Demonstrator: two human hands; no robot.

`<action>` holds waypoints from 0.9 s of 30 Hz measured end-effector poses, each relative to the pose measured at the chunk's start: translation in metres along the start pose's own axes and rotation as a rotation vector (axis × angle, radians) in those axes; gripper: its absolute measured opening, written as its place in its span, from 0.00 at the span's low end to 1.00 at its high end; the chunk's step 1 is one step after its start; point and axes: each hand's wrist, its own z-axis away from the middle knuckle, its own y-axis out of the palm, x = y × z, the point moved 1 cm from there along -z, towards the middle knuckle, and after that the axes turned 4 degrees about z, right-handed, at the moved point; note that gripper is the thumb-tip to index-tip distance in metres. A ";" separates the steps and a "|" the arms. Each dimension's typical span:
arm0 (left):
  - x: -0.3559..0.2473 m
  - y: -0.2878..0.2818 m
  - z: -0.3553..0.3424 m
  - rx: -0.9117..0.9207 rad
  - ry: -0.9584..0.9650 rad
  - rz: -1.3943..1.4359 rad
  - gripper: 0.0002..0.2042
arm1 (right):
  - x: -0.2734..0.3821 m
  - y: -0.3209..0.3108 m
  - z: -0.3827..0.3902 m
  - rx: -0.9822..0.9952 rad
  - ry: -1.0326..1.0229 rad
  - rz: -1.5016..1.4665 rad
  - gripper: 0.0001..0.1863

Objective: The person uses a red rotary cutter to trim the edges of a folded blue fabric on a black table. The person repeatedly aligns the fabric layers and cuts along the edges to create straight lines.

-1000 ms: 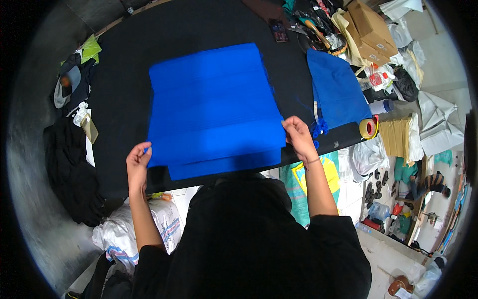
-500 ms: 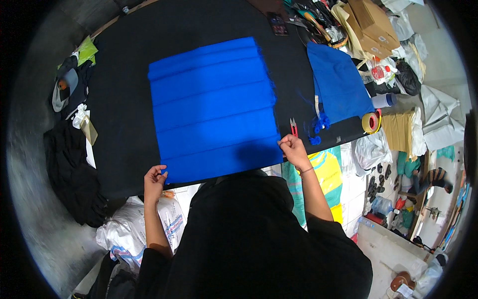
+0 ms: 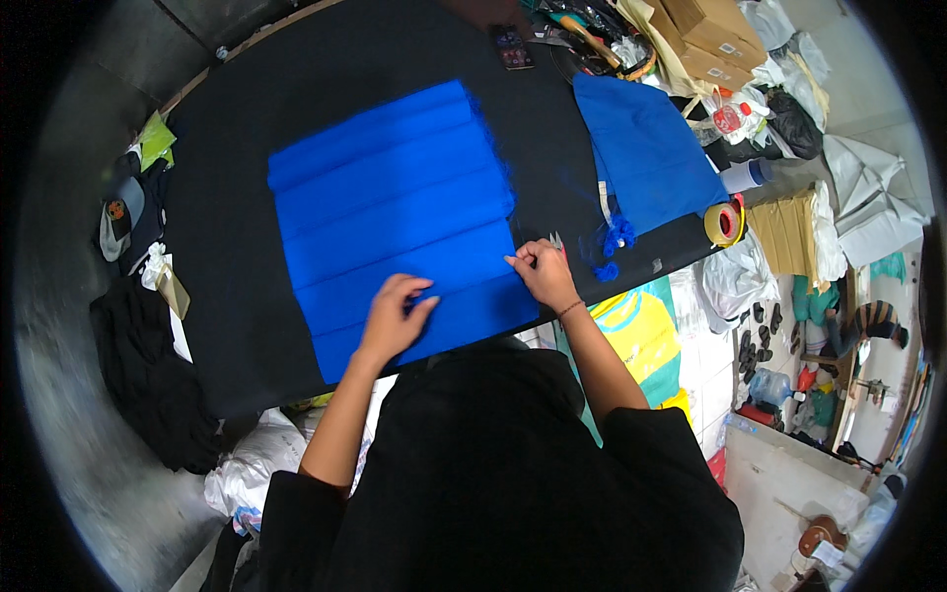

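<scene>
A blue cloth (image 3: pixel 385 197) with several crosswise creases and a frayed right side lies on the black-covered table. My left hand (image 3: pixel 400 316) is open over its lower middle, fingers curved and apart. My right hand (image 3: pixel 543 271) pinches at the cloth's right edge. Just behind that hand, small thread snips (image 3: pixel 555 242) are partly hidden. To their right are blue thread scraps (image 3: pixel 617 235) and a second, darker blue cloth (image 3: pixel 651 148).
The black table (image 3: pixel 217 247) carries a phone (image 3: pixel 513 47), tape roll (image 3: pixel 725 223), white cylinder (image 3: pixel 743 176), cardboard boxes (image 3: pixel 715 39) and black garments (image 3: pixel 148 375). Sacks (image 3: pixel 256 459) stand below. Another person in stripes (image 3: pixel 868 326) is at the far right.
The cloth's flat fold has given way to creased bands. My left hand has left the lower corner for the middle. My right hand has shifted along the right edge, and the view has turned slightly.
</scene>
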 end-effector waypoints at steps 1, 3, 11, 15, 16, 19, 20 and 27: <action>-0.002 0.024 -0.016 0.035 0.030 0.100 0.14 | -0.003 -0.004 0.001 -0.024 -0.056 0.019 0.14; -0.008 0.068 -0.046 0.098 0.011 0.219 0.16 | -0.008 -0.012 0.006 -0.026 -0.015 -0.071 0.12; -0.015 0.142 -0.095 0.037 -0.210 0.316 0.12 | -0.004 -0.036 0.025 0.073 -0.056 -0.309 0.08; -0.008 0.144 -0.095 -0.024 -0.203 0.374 0.09 | -0.018 -0.043 0.011 -0.305 -0.178 0.335 0.18; -0.007 0.143 -0.094 -0.031 -0.205 0.390 0.08 | -0.021 -0.039 0.009 -0.283 -0.192 0.359 0.19; -0.013 0.142 -0.088 -0.050 -0.069 0.344 0.08 | -0.046 -0.017 0.004 -0.247 -0.206 0.413 0.20; -0.014 0.141 -0.087 -0.049 -0.078 0.340 0.07 | -0.048 -0.016 0.002 -0.251 -0.200 0.421 0.20; -0.025 0.135 -0.085 -0.060 -0.091 0.315 0.06 | -0.045 -0.023 0.003 -0.154 -0.211 0.594 0.17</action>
